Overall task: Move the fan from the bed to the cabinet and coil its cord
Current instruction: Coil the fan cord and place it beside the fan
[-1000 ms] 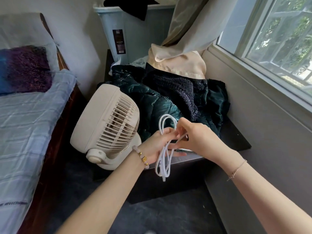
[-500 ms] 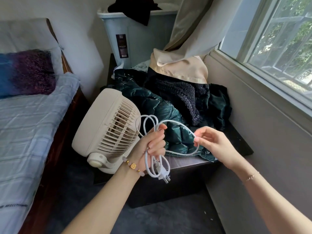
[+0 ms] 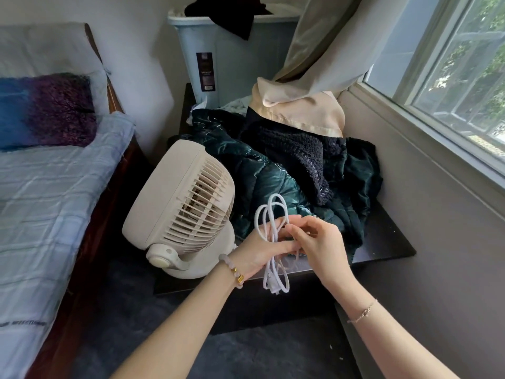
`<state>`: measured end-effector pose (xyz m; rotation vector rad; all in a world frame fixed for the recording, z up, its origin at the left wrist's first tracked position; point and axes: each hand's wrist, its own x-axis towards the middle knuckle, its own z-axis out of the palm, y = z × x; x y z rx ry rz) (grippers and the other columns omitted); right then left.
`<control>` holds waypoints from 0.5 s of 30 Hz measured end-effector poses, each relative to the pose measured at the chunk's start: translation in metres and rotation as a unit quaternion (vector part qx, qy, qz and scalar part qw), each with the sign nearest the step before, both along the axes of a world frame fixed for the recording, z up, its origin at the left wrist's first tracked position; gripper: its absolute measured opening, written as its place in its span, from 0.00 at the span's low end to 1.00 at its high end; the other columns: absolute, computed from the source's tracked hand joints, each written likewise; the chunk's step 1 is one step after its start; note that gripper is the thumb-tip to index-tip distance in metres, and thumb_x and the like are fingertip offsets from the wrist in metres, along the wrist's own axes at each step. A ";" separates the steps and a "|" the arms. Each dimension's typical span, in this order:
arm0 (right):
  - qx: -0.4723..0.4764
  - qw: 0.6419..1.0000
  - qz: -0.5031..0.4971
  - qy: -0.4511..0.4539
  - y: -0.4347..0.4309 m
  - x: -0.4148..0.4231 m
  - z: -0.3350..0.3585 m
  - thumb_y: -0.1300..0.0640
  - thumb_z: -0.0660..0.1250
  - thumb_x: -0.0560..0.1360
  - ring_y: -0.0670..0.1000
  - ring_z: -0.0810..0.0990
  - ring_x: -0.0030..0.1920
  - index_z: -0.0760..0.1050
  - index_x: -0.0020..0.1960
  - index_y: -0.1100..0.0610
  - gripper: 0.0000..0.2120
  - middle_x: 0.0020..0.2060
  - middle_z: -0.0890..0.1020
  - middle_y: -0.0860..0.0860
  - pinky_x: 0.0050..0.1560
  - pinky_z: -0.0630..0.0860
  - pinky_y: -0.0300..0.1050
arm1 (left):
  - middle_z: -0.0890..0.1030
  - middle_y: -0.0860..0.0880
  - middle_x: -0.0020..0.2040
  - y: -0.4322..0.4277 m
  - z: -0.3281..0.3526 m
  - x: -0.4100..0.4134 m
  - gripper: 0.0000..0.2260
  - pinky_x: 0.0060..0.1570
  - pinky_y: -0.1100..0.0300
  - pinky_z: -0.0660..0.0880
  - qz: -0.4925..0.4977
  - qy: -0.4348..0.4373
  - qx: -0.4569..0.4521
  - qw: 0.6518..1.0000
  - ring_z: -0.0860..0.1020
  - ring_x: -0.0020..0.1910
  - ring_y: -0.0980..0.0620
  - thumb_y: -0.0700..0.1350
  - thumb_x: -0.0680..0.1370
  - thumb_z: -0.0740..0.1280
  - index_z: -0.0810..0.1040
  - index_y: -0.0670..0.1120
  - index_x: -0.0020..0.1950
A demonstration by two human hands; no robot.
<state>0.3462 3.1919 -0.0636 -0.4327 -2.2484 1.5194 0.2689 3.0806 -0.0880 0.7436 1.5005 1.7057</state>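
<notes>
A cream desk fan (image 3: 181,206) stands on the front left corner of the dark cabinet (image 3: 388,242), grille facing right. Its white cord (image 3: 270,214) is gathered in several loops. My left hand (image 3: 262,247) is closed around the middle of the bundle, with loops sticking up above it and the plug end hanging below. My right hand (image 3: 319,242) meets the left one and pinches the cord at the bundle. The bed (image 3: 49,203) lies to the left.
A heap of dark green and black clothes (image 3: 287,165) covers most of the cabinet top behind the fan. A pale blue laundry bin (image 3: 218,56) stands at the back. A beige curtain (image 3: 300,105) drapes onto the clothes. Wall and window (image 3: 459,77) are on the right.
My right hand, which had drawn a length of cord out to the right half a second ago, has come back to the left hand and laid that loop onto the bundle.
</notes>
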 end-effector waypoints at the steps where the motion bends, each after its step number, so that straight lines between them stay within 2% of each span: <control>1: -0.006 1.000 0.012 -0.014 0.001 0.001 -0.001 0.60 0.67 0.73 0.44 0.84 0.41 0.82 0.35 0.42 0.15 0.36 0.86 0.40 0.45 0.82 0.50 | 0.85 0.55 0.47 0.000 0.002 -0.001 0.16 0.47 0.66 0.77 0.002 0.036 -0.023 0.999 0.82 0.51 0.56 0.41 0.72 0.71 0.79 0.53 0.58; 3: -0.037 0.996 0.064 -0.042 0.001 0.004 -0.002 0.55 0.64 0.76 0.44 0.84 0.45 0.84 0.43 0.42 0.12 0.41 0.87 0.43 0.49 0.81 0.47 | 0.85 0.57 0.42 0.001 0.002 -0.005 0.10 0.45 0.67 0.77 0.026 0.089 -0.066 0.994 0.83 0.47 0.58 0.42 0.72 0.70 0.82 0.55 0.50; 6: -0.064 0.986 0.142 -0.058 0.002 0.008 -0.005 0.54 0.59 0.79 0.40 0.82 0.51 0.82 0.53 0.44 0.13 0.50 0.85 0.42 0.52 0.77 0.35 | 0.83 0.59 0.34 0.003 -0.002 -0.009 0.09 0.40 0.69 0.77 0.046 0.079 -0.073 0.993 0.82 0.39 0.62 0.43 0.72 0.68 0.84 0.57 0.40; 7: -0.067 0.983 0.158 -0.058 0.004 0.009 -0.006 0.57 0.59 0.79 0.38 0.81 0.53 0.81 0.54 0.45 0.14 0.53 0.84 0.42 0.52 0.75 0.32 | 0.84 0.58 0.35 0.003 -0.004 -0.009 0.10 0.41 0.68 0.78 0.050 0.072 -0.069 0.994 0.82 0.40 0.62 0.42 0.72 0.67 0.83 0.57 0.39; 9: -0.025 0.982 0.178 -0.066 0.011 0.009 -0.004 0.60 0.60 0.79 0.35 0.76 0.57 0.80 0.55 0.45 0.14 0.56 0.80 0.39 0.54 0.70 0.27 | 0.86 0.52 0.43 0.004 -0.011 -0.010 0.12 0.48 0.60 0.80 0.073 0.049 -0.050 0.995 0.83 0.48 0.55 0.40 0.71 0.65 0.84 0.54 0.46; 11: 0.024 0.989 0.128 -0.074 0.019 0.008 -0.008 0.59 0.62 0.77 0.38 0.75 0.54 0.81 0.53 0.46 0.12 0.52 0.78 0.43 0.54 0.69 0.29 | 0.85 0.48 0.48 0.003 -0.015 -0.012 0.11 0.48 0.60 0.79 0.106 -0.007 -0.002 0.994 0.83 0.51 0.50 0.39 0.72 0.65 0.84 0.49 0.50; 12: 0.017 0.994 0.078 -0.073 0.022 0.008 -0.010 0.58 0.63 0.77 0.41 0.77 0.52 0.82 0.52 0.47 0.11 0.49 0.77 0.45 0.53 0.70 0.33 | 0.86 0.47 0.48 0.001 -0.017 -0.014 0.10 0.48 0.61 0.79 0.121 -0.043 0.025 0.991 0.83 0.50 0.49 0.39 0.74 0.65 0.83 0.47 0.50; 15: -0.087 0.988 -0.051 -0.117 0.031 0.009 -0.019 0.57 0.64 0.76 0.51 0.80 0.40 0.81 0.44 0.55 0.07 0.39 0.81 0.49 0.44 0.76 0.44 | 0.86 0.48 0.41 -0.001 -0.016 -0.026 0.10 0.49 0.58 0.80 0.156 -0.094 0.047 0.982 0.84 0.43 0.51 0.42 0.79 0.62 0.82 0.50 0.50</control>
